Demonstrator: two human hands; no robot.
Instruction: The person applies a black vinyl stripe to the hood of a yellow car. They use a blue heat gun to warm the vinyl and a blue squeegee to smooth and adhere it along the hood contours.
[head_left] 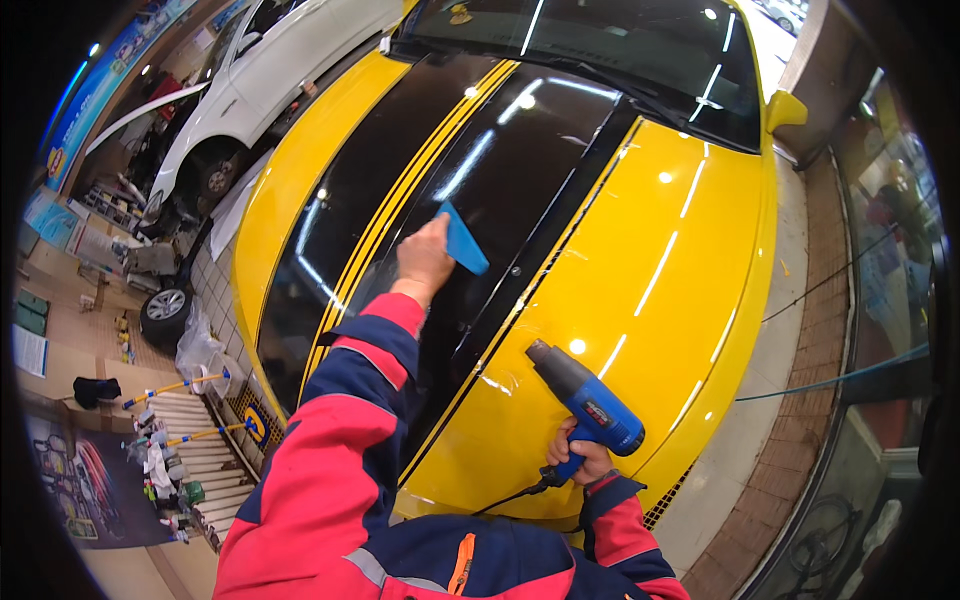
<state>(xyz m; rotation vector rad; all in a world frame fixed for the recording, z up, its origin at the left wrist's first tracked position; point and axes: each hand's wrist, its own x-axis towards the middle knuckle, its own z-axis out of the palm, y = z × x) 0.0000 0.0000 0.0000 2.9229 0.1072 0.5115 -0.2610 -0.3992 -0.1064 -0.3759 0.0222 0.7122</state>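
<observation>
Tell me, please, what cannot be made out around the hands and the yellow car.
All in the head view:
Blue scraper: its held edge, hidden by the left hand.
Heat gun: part of its handle, covered by the right hand.
Cord: its far end, lost behind the jacket.
Yellow car: its roof, cut off by the top edge.

Pale tiled floor (212, 288) left, brown brick strip (775, 470) right, glass panes (888, 240) beyond. White car (312, 55) upper left, loose alloy wheel (167, 304) near it.

Black-striped yellow hood (570, 290), blue squeegee (464, 245), blue heat gun (592, 408), seemingly grey nozzle (541, 352)
</observation>
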